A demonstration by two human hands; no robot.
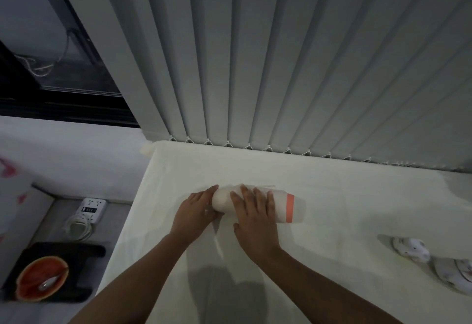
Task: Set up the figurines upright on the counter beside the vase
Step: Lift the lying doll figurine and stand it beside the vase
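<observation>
A white cylindrical vase point(283, 206) with an orange band near one end lies on its side in the middle of the white-covered counter point(332, 191). My left hand point(195, 211) cups its left end. My right hand point(255, 216) lies flat over its middle, fingers spread. Two white figurines lie tipped over at the counter's right edge: one point(411, 248) nearer the middle, another point(457, 274) partly cut off by the frame. Both are well to the right of my hands.
Grey vertical blinds point(281, 68) hang along the counter's back edge. Left of the counter, lower down, sit a white power strip point(92, 208) with a coiled cable and an orange bowl point(42, 277) with a spoon on a black tray.
</observation>
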